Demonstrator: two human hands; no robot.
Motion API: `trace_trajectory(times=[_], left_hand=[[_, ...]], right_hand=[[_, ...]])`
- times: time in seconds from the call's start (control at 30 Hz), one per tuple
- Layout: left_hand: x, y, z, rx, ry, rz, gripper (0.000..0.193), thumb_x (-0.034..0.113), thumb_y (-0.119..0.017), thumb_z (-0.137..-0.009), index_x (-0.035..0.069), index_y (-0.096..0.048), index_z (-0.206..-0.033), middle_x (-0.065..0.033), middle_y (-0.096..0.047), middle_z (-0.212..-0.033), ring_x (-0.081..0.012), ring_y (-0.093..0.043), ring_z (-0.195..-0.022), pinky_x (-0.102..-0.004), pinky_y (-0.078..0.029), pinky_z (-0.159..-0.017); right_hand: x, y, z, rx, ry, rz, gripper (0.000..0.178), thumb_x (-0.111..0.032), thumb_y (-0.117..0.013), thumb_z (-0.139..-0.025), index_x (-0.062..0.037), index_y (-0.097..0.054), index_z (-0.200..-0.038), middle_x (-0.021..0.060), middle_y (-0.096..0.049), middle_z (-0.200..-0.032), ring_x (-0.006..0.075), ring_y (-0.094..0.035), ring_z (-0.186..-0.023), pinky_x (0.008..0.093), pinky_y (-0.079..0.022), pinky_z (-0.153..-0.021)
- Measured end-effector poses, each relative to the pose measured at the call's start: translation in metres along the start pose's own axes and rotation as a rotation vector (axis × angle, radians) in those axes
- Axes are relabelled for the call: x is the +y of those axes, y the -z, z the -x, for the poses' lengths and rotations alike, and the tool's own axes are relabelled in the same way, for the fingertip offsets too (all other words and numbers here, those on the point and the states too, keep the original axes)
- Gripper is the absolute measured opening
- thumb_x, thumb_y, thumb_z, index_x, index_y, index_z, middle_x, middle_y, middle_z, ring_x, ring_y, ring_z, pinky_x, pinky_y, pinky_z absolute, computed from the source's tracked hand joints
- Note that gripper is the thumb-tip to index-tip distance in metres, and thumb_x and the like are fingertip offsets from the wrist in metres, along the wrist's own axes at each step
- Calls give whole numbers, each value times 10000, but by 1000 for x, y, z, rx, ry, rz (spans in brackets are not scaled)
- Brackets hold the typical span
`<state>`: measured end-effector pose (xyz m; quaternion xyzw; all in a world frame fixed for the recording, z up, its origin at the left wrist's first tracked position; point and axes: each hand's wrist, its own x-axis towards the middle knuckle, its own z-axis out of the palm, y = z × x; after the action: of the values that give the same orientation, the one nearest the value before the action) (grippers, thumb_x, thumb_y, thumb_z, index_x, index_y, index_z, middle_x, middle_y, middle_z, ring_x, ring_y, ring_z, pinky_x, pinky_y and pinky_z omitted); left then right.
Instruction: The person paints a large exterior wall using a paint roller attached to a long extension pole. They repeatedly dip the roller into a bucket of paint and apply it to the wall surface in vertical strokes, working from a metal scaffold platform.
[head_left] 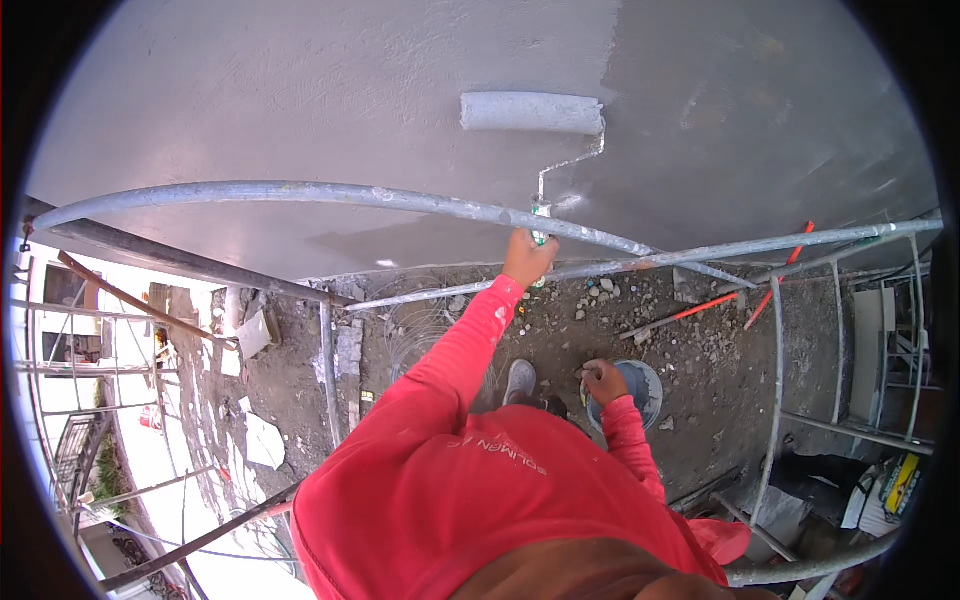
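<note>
Grey wall (300,110) backs the roller (532,113) our left hand (530,257) grips, fingers wrapped; whether our curled right hand (605,382) holds anything, we cannot tell.

This is an outdoor building site. A metal scaffold tube (300,192) crosses just beyond the left hand (528,257), and past it stands a grey wall (300,110), coated lighter to the hand's left and darker to its right. Stony, unpaved ground (560,335) lies below that hand, with loose rubble (602,290) to its right. A bucket (652,392) sits below the right hand (603,382); well left of both hands, more scaffolding (95,312) stands in sunlight.
</note>
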<state>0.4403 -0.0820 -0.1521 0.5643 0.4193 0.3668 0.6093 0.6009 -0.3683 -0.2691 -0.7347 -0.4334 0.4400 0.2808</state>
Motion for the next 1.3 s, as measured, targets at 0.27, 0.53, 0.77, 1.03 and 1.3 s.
trace_trajectory(times=[0.27, 0.53, 0.77, 1.03, 1.3], left_hand=[[-2, -7, -1, -26, -12, 94, 132, 11, -637, -805, -9, -550, -902, -57, -582, -630, -141, -541, -455, -299, -425, -404], [-11, -22, 51, 58, 328, 195, 175, -13, -598, -824, -11, -467, -939, -51, -533, -640, -136, -529, -441, -302, -435, -374], [14, -6, 10, 2, 31, 116, 210, 0, -600, -829, 5, -482, -1002, -56, -560, -689, -120, -522, -459, -289, -439, -411], [93, 17, -68, 2, -298, 25, 176, 61, -669, -809, 28, -518, -894, -21, -551, -639, -103, -513, -480, -276, -419, -442], [2, 25, -24, 9, -119, -1, 206, 28, -641, -818, 14, -528, -990, -23, -552, -637, -100, -523, -459, -281, -418, -408]], right_hand=[[-2, 11, -7, 52, -66, -20, 249, -197, -699, -810, -29, -680, -993, 125, -668, -727, 235, -649, -662, 351, -502, -621], [3, 15, -2, 20, -81, 63, 259, -214, -703, -804, -40, -678, -994, 139, -665, -762, 249, -646, -691, 360, -500, -640], [-7, 18, -21, 20, 10, 9, 225, -103, -654, -861, 14, -640, -1053, 80, -660, -706, 122, -617, -586, 289, -489, -553], [18, 17, -16, 41, -65, -3, 241, -179, -679, -813, -28, -677, -1001, 112, -670, -742, 220, -643, -659, 347, -504, -633], [6, 19, 1, 57, -87, -3, 228, -172, -684, -812, -26, -669, -986, 100, -658, -684, 207, -654, -659, 356, -500, -606]])
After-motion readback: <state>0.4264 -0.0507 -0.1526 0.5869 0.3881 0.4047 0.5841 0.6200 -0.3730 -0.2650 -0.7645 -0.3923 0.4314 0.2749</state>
